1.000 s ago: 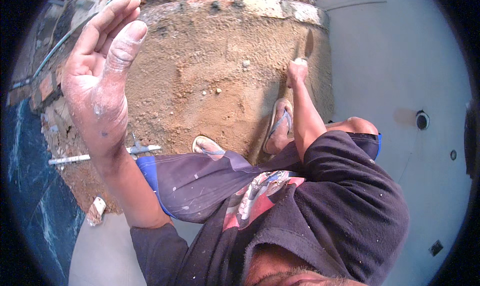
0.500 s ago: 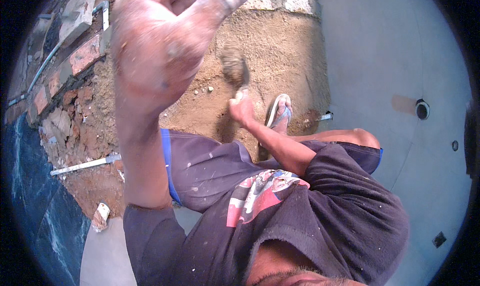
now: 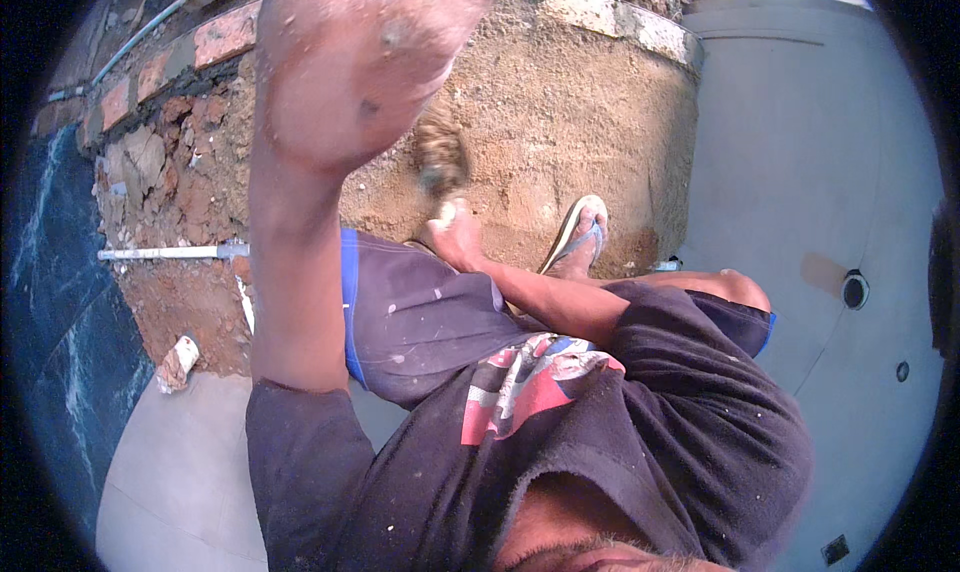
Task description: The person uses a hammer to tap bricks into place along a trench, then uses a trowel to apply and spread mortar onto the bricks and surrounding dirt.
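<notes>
My left hand [image 3: 365,77] is raised large and close at the top left, its thumb stretched toward the right. Its other fingers are cut off by the upper edge, so what they hold, if anything, is hidden. Lower down, my right hand [image 3: 455,237] is closed round the handle of a trowel [image 3: 442,162]. The trowel's blade is smeared by motion and looks loaded with brown sand or mortar. It is over the sandy bed [image 3: 560,122], just beyond my bent left knee.
A brick edging [image 3: 225,37] borders the sand at the left. A white pipe [image 3: 175,253] sticks out over broken soil, near a loose chunk [image 3: 178,364]. Dark blue marbled slabs [image 3: 60,302] are far left. My sandalled foot [image 3: 578,237] stands beside a grey surface [image 3: 800,142] with a round hole [image 3: 855,290].
My right hand and the trowel have moved left, closer to my left knee. The view has shifted slightly, and my left hand stays raised, a little further right in the picture.
</notes>
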Demonstrator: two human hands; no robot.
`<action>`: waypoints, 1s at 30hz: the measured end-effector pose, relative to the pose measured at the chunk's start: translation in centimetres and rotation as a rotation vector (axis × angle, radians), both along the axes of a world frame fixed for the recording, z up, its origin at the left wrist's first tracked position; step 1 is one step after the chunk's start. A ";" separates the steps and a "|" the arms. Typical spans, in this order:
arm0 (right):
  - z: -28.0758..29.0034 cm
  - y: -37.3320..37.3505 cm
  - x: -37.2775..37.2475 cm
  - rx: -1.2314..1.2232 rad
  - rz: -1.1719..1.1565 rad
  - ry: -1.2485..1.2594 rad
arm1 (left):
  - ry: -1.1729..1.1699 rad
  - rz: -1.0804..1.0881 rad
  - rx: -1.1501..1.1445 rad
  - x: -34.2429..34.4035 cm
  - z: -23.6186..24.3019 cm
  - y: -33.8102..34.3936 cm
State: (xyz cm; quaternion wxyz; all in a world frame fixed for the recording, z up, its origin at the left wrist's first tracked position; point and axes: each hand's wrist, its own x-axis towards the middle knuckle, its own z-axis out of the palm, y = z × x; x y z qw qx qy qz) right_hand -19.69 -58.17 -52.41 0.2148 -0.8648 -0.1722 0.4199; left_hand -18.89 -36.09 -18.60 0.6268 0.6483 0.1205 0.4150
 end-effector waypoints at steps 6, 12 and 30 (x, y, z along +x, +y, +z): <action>2.7 6.2 0.2 0.059 0.649 0.084 | 0.145 0.109 -0.053 -0.3 -1.2 0.5; 6.2 16.1 13.8 0.419 1.241 -0.177 | 0.142 0.281 0.175 -3.0 -2.9 0.9; 0.8 10.6 27.3 -0.356 2.443 0.209 | 0.847 1.065 0.092 -13.7 2.0 -10.8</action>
